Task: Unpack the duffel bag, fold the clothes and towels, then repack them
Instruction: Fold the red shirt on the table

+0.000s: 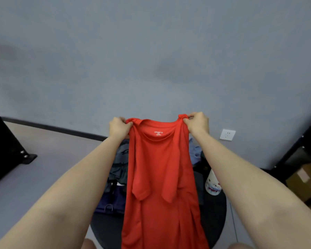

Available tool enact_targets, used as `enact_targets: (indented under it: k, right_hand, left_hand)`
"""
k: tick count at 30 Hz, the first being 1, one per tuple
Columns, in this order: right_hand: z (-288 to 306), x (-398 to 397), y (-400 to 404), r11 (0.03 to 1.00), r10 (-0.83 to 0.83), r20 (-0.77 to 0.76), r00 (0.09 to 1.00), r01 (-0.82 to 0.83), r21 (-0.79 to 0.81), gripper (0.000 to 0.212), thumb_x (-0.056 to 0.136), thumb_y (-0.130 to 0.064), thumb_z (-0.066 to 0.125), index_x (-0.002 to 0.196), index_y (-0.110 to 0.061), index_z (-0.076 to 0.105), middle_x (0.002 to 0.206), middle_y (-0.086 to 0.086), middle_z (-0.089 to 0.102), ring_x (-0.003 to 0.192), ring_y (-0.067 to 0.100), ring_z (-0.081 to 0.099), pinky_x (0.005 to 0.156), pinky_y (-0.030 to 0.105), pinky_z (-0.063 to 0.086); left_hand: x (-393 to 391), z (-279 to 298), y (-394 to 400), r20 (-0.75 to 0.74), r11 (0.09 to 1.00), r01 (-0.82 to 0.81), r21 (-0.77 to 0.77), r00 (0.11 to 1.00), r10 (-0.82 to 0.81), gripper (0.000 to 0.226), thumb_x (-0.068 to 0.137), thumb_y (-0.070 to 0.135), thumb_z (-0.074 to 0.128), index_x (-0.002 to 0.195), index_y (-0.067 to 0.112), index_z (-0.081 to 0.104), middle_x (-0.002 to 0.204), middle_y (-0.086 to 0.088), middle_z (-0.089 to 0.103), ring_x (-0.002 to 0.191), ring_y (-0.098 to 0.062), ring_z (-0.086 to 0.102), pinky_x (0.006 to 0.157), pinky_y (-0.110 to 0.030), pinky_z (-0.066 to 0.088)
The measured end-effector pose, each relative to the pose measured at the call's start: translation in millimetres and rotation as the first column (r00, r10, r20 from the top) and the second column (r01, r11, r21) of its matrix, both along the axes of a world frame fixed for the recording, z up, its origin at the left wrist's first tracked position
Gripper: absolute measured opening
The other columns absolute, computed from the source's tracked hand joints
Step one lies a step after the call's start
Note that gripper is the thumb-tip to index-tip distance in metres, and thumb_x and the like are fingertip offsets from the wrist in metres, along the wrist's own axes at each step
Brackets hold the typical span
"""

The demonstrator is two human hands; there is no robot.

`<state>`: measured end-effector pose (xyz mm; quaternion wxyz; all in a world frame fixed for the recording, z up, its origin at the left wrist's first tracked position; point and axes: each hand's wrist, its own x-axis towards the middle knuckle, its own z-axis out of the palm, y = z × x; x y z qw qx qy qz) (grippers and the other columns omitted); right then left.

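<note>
A red T-shirt [160,177] hangs in the air in front of me, its neck label facing me and both sleeves dangling over its front. My left hand [119,127] grips the left shoulder seam. My right hand [198,123] pinches the right shoulder seam. Behind the shirt a dark navy duffel bag [111,200] lies on a round black table [215,212], mostly hidden by the cloth.
Grey and dark clothes [119,164] are piled on the table's far left, blue cloth [195,151] at the far right, and a white printed item [213,184] beside it. A black stand [9,150] is at left. Shelving with cardboard boxes [303,178] is at right. A wall socket [227,134] is behind.
</note>
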<state>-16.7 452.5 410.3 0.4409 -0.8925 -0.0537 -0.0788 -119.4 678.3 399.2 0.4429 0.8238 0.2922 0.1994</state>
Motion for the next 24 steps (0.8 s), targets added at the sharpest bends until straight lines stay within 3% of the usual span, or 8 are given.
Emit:
enact_targets:
  k: [3,7,10,14,18,21,24]
  right_hand:
    - [-18.3,33.5,12.6,1.0,0.0,-0.017,1.0,0.0,-0.023,0.022,0.086,-0.018,0.065,0.103,-0.005,0.073,0.102,0.019,0.071,0.099,0.03,0.066,0.084,0.034,0.049]
    - [-49.3,74.9,24.8,0.998,0.0,-0.044,0.999,-0.003,-0.057,0.022,0.086,-0.017,0.064,0.104,-0.006,0.072,0.103,0.018,0.07,0.102,0.03,0.065,0.087,0.033,0.048]
    - [-74.8,103.7,34.2,0.996,-0.012,-0.067,0.998,0.006,-0.087,0.022,0.087,-0.017,0.064,0.105,-0.006,0.072,0.103,0.019,0.07,0.103,0.031,0.064,0.087,0.033,0.047]
    - [-106.5,140.3,45.6,0.993,-0.007,-0.083,0.997,-0.003,-0.121,0.023,0.086,-0.015,0.064,0.104,-0.004,0.072,0.104,0.019,0.07,0.102,0.031,0.065,0.087,0.034,0.048]
    - [-135.7,171.0,54.1,0.989,-0.02,-0.1,0.995,0.005,-0.15,0.023,0.086,-0.015,0.065,0.104,-0.003,0.072,0.104,0.021,0.07,0.102,0.032,0.064,0.087,0.034,0.047]
    - [-157.4,188.7,59.3,0.986,-0.018,-0.127,0.992,-0.004,-0.169,0.022,0.087,-0.015,0.064,0.104,-0.003,0.072,0.104,0.02,0.07,0.102,0.032,0.064,0.085,0.033,0.047]
    - [-177.9,204.4,64.0,0.98,-0.017,-0.135,0.991,-0.011,-0.199,0.022,0.087,-0.015,0.064,0.104,-0.004,0.072,0.104,0.02,0.07,0.103,0.032,0.064,0.087,0.034,0.047]
  left_hand:
    - [30.5,-20.5,11.1,-0.007,0.999,-0.01,-0.034,1.0,0.01,0.033,0.089,0.014,0.061,0.06,0.015,0.046,0.063,-0.008,0.058,0.073,-0.028,0.064,0.044,-0.014,0.035]
    - [68.0,-50.1,26.8,-0.045,1.0,-0.024,0.002,0.999,0.024,0.036,0.089,0.017,0.062,0.059,0.017,0.043,0.061,0.0,0.051,0.07,-0.02,0.052,0.052,-0.017,0.03]
    - [96.2,-75.8,39.1,-0.085,0.999,-0.027,0.022,0.996,0.028,0.036,0.089,0.019,0.062,0.059,0.016,0.043,0.058,0.002,0.048,0.068,-0.02,0.052,0.05,-0.018,0.03]
    - [132.3,-105.0,52.9,-0.124,0.999,-0.035,0.0,0.992,0.035,0.031,0.087,0.024,0.063,0.061,0.015,0.048,0.06,-0.005,0.056,0.068,-0.029,0.063,0.065,-0.029,0.048]
    - [163.4,-132.8,64.1,-0.1,0.999,-0.032,-0.03,0.995,0.029,0.028,0.084,0.025,0.066,0.063,0.013,0.052,0.079,-0.02,0.067,0.073,-0.034,0.067,0.071,-0.045,0.056]
    - [181.0,-154.3,71.4,-0.116,0.999,-0.027,-0.018,0.993,0.025,0.024,0.084,0.027,0.067,0.075,0.006,0.062,0.082,-0.018,0.069,0.075,-0.033,0.067,0.071,-0.046,0.057]
    - [195.0,-169.8,75.2,-0.125,0.999,-0.038,-0.004,0.991,0.038,0.023,0.084,0.027,0.068,0.071,0.01,0.061,0.081,-0.017,0.068,0.077,-0.033,0.067,0.072,-0.044,0.057]
